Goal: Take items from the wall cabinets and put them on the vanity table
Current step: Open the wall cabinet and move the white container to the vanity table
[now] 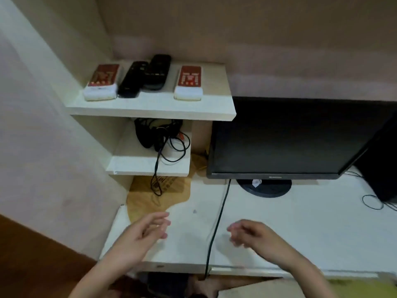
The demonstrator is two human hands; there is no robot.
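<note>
Bare and loosely spread, my left hand (148,227) and right hand (247,232) hover empty over the vanity table (279,222). Above them on the upper shelf (150,106), left of the monitor (285,138), lie two red-topped white boxes (101,82) and black remotes (144,76). Each looks light, rigid, best pinched across its long sides.

Both hands are empty, the left hand (139,231) and right hand (255,235) with fingers loose over the white table (300,222). Far above them, the upper shelf (150,106) carries 2 black remotes (144,76) between 2 red boxes (103,82).
</note>
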